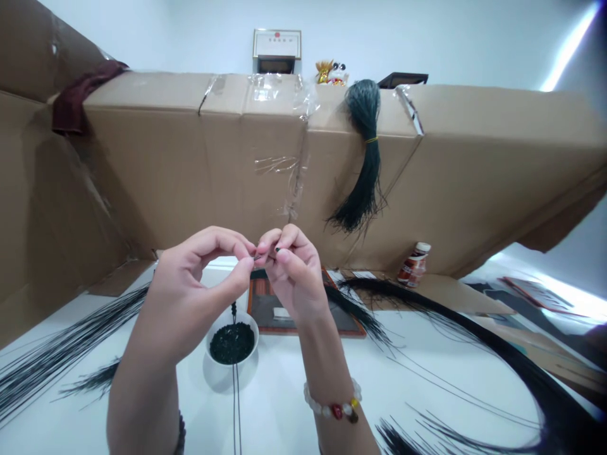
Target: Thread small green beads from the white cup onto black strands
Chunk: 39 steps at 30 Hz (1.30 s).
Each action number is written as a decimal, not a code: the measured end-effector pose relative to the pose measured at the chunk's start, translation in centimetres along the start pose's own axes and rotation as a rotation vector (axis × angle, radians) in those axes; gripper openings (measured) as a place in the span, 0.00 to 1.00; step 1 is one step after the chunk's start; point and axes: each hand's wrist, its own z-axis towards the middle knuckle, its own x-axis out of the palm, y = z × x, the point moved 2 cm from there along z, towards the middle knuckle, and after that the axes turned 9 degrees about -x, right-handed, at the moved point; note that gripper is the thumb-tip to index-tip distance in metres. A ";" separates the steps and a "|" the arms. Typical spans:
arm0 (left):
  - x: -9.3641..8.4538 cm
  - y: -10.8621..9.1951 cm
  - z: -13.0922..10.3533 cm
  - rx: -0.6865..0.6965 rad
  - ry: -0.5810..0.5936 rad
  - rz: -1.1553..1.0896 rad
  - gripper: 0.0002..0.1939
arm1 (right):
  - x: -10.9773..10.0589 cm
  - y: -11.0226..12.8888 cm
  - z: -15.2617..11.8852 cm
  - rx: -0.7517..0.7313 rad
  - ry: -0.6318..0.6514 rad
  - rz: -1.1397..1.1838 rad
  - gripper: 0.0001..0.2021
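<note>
My left hand (203, 284) is closed in a pinch on the end of a thin dark cord, just above the table and near my right hand. My right hand (296, 272) is also closed, with a small dark bead (277, 249) showing between thumb and finger. The fingertips of both hands almost touch. Under them stands a white bowl (257, 335) of dark green beads (231, 344). A knotted black cord (234, 311) hangs over the bowl, and two thin strands (236, 404) run from there toward me.
Bundles of dark cord lie at the left (85, 341) and right (474, 328). Another tied bundle (370, 151) hangs over the cardboard wall (190, 151). Behind my hands lies a brown framed board (308, 322). A bottle (415, 264) with a white cap stands back right.
</note>
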 end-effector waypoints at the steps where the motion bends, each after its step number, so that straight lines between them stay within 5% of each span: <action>1: 0.0 0.0 0.0 -0.001 -0.004 -0.004 0.06 | 0.1 0.0 0.0 -0.001 -0.005 0.012 0.14; 28: -0.1 -0.1 0.4 0.035 -0.196 0.069 0.07 | 1.6 -0.5 0.1 0.183 -0.203 0.195 0.06; 39: 0.3 -0.2 0.4 0.024 -0.252 0.095 0.08 | 1.6 -0.6 0.2 0.182 -0.192 0.250 0.06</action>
